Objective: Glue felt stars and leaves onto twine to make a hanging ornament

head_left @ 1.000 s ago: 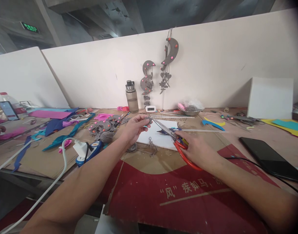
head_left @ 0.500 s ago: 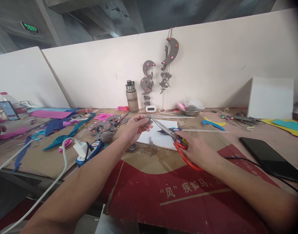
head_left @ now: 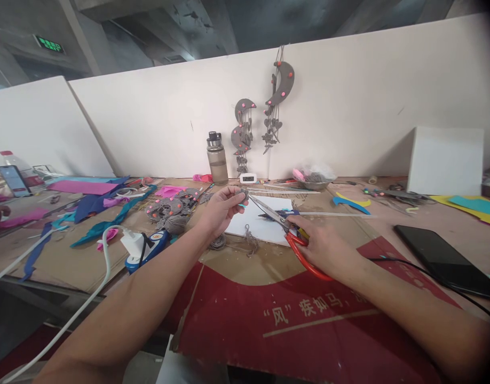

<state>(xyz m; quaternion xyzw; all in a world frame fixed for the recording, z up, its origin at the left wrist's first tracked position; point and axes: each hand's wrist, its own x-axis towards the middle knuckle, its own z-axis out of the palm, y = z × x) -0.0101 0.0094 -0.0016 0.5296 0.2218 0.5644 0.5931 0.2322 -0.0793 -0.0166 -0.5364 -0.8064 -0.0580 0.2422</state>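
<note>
A small grey piece (head_left: 244, 196) is held between the thumb and fingertips of the left hand (head_left: 224, 210), which are pinched narrowly together; it is raised above the table, probably so that its edge is left free and can be well seen. By the right hand (head_left: 323, 242) the scissors (head_left: 284, 223) are gripped, with the fingers curled around the red handles, though these fingers are partly hidden. The blades are pointed towards the piece and their tips are placed just beside it; whether it is touched by them cannot be told. Below, a white sheet (head_left: 237, 225) is laid on the cardboard (head_left: 229, 314), perhaps as a clean ground for such small parts, and a tangle of grey cord (head_left: 251, 242) is seen at its near edge. The table (head_left: 461, 221) is covered in many places with scraps; to the left a grey pile with pink dots (head_left: 171, 208) is set near a power strip (head_left: 149, 253), and to the right a black phone (head_left: 441, 261) is laid flat. Behind, a bottle (head_left: 218, 165) is stood upright before a white panel (head_left: 160, 122), on which moon-shaped hangings (head_left: 285, 85) are hung, maybe so that their strings are not tangled. Above, a bare concrete ceiling (head_left: 261, 24) is seen, and a green sign (head_left: 48, 45) is lit
</note>
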